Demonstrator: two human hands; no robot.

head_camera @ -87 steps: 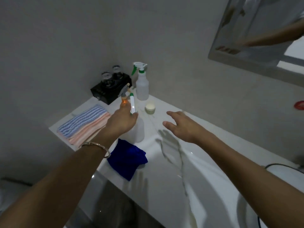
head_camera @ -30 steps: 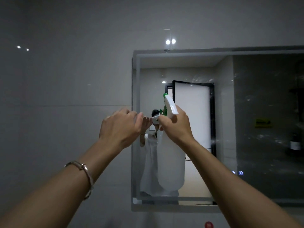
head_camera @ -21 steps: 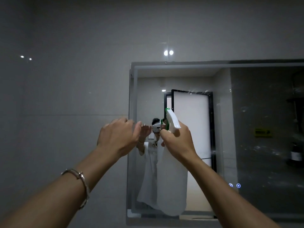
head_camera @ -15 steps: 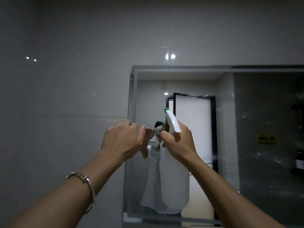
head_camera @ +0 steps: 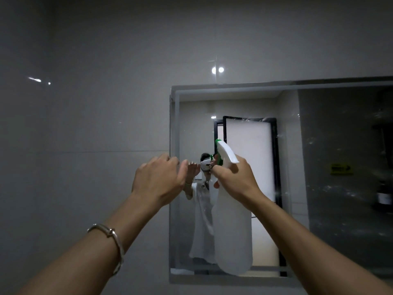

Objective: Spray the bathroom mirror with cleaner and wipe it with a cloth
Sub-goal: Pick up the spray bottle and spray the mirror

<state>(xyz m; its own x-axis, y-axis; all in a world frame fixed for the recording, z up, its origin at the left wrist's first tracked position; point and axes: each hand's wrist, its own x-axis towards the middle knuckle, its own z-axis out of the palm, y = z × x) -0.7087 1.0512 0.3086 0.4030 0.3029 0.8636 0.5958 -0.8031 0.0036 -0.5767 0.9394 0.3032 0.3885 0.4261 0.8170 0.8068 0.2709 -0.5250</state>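
The wall mirror [head_camera: 340, 145] fills the right half of the view, its glass speckled with fine droplets. My right hand [head_camera: 236, 179] grips the neck of a white spray bottle [head_camera: 232, 237] with a green-and-white trigger head, its nozzle pointing at the glass. My left hand [head_camera: 158, 179] is raised beside it at the mirror's left edge, fingers loosely curled with nothing seen in them. No cloth is in view.
Grey tiled wall [head_camera: 85, 124] lies left of and above the mirror. The glass reflects a person in white, a bright doorway and a dark shelf at the right. A silver bracelet [head_camera: 112, 241] sits on my left wrist.
Since 2.9 s ago the view rose from the counter to the mirror and the bottle passed to my right hand. Over the last second both hands stayed raised; the view shifted slightly.
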